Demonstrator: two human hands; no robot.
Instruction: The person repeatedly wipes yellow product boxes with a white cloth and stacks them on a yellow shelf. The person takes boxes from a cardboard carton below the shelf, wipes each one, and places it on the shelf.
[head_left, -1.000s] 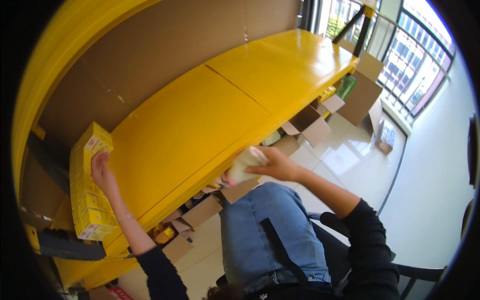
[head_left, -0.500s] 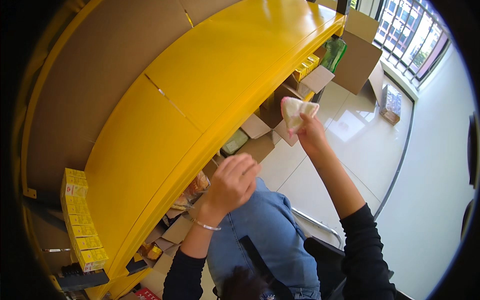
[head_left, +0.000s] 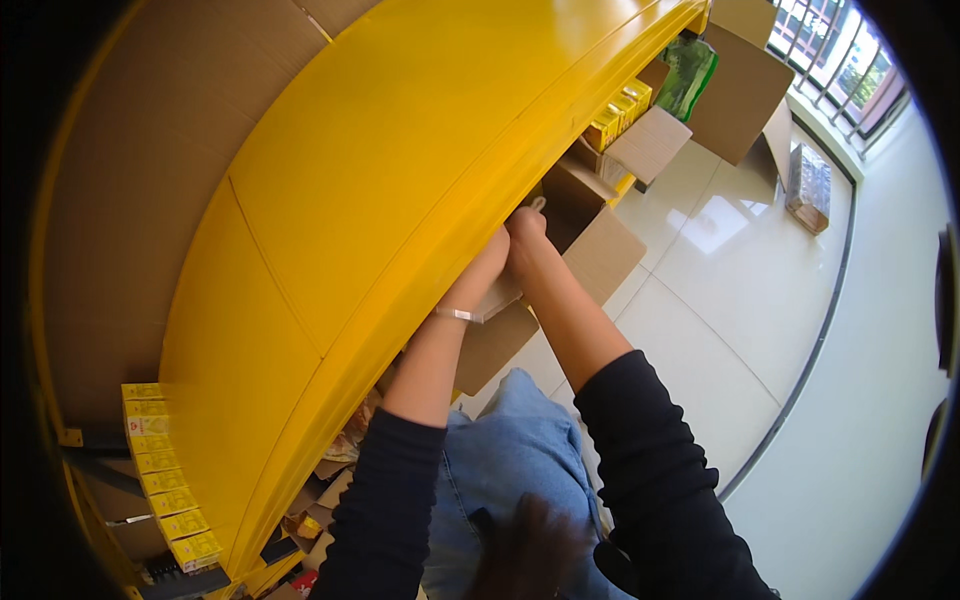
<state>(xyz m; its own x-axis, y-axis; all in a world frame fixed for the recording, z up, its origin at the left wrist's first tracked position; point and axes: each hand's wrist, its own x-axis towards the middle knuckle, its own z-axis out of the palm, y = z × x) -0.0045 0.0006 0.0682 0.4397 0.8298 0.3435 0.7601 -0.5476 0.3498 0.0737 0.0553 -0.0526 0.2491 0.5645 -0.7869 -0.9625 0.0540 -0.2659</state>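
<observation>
Both my arms reach in under the front edge of the yellow shelf (head_left: 380, 190), to an open cardboard box (head_left: 606, 255) on the level below. My right hand (head_left: 526, 226) is curled at the box's mouth, and a small pale bit of cloth (head_left: 539, 204) shows beside its fingers. The rest of the cloth is hidden. Close against it on the left is my left hand (head_left: 492, 250), its fingers out of sight behind the shelf edge and the right hand. A bracelet (head_left: 458, 314) circles my left wrist.
Yellow small boxes (head_left: 165, 470) line the shelf's left end. More yellow boxes (head_left: 620, 115) and a green package (head_left: 688, 78) sit beneath its far right part. A wrapped block (head_left: 808, 190) lies on the tiled floor (head_left: 690, 300) near the white wall (head_left: 870, 400).
My right hand has carried the white, pink-edged cloth left and inward to the box under the shelf. My left hand has moved up and forward to join it. The view has shifted slightly.
</observation>
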